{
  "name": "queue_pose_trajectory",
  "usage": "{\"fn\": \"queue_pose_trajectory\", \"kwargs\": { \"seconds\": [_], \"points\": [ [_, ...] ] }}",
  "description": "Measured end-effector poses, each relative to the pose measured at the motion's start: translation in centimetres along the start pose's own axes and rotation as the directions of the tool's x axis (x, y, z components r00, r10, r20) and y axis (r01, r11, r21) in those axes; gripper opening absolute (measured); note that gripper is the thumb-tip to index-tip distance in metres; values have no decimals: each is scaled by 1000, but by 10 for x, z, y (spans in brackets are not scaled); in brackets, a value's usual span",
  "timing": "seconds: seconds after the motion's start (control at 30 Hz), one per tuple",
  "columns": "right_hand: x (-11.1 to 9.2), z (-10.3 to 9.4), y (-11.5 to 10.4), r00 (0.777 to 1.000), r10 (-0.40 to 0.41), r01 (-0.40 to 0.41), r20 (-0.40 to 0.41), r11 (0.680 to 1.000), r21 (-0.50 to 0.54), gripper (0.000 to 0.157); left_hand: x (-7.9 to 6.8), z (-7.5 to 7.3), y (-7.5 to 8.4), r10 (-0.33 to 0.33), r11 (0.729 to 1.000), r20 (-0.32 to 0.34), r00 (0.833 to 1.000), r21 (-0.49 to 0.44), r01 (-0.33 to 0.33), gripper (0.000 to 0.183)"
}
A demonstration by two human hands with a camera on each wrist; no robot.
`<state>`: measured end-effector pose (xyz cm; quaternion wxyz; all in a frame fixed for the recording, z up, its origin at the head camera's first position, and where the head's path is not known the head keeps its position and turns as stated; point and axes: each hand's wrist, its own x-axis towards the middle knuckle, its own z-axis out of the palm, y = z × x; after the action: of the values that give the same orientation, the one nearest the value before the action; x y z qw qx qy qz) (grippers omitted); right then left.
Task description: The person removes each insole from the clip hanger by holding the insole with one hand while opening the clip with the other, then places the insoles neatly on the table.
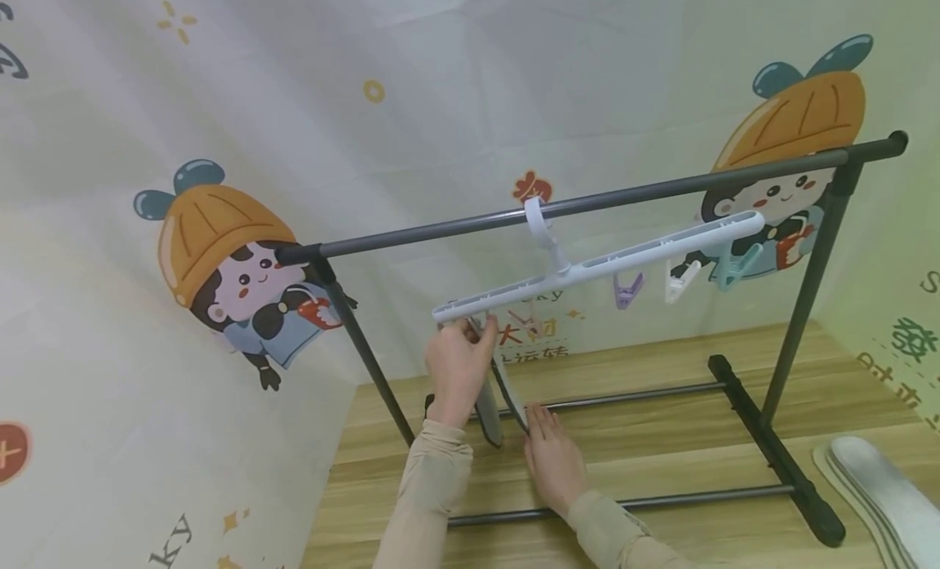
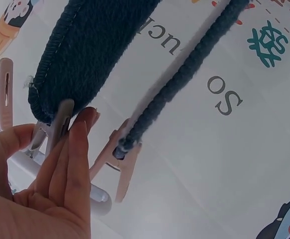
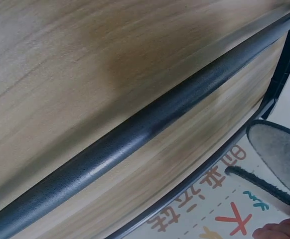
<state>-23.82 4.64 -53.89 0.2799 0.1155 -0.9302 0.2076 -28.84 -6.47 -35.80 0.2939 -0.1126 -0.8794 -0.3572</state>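
Observation:
A white hanger (image 1: 602,263) with clips hooks over the rack's top bar. My left hand (image 1: 458,369) is just under its left end, pinching a pale clothes clip (image 2: 61,122) between thumb and fingers. That clip sits on the end of a dark blue fuzzy insole (image 2: 92,55), which hangs down. A second insole (image 2: 180,79), seen edge-on, hangs from a pink clip (image 2: 116,162). My right hand (image 1: 556,459) is at the lower end of one hanging insole (image 1: 509,393), its fingers straight along the edge. Only its fingertips (image 3: 282,230) show in the right wrist view.
The dark metal rack (image 1: 624,197) stands on a wood-grain surface (image 1: 676,438), with low crossbars (image 1: 705,497) near my forearms. Purple (image 1: 627,291), white (image 1: 681,282) and teal (image 1: 737,267) clips hang on the hanger's right half. More insoles (image 1: 884,491) lie stacked at the lower right.

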Motion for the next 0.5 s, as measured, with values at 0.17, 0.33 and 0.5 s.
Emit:
{"fn": "queue_pose_trajectory", "kwargs": {
  "seconds": [0.17, 0.33, 0.5],
  "points": [
    [-1, 0, 1, 1000, 6, -6, -13, 1000, 6, 44, 1, -2, 0, 11, 1000, -8, 1000, -18, -11, 42],
    [-4, -1, 2, 1000, 25, -24, -15, 999, 35, 43, 2, -3, 1, 37, 999, -15, 999, 13, -37, 47],
    [-8, -4, 2, 998, 50, -47, -34, 996, 75, 42, 3, -4, 2, 41, 999, -32, 999, 14, -41, 49]
  ]
}}
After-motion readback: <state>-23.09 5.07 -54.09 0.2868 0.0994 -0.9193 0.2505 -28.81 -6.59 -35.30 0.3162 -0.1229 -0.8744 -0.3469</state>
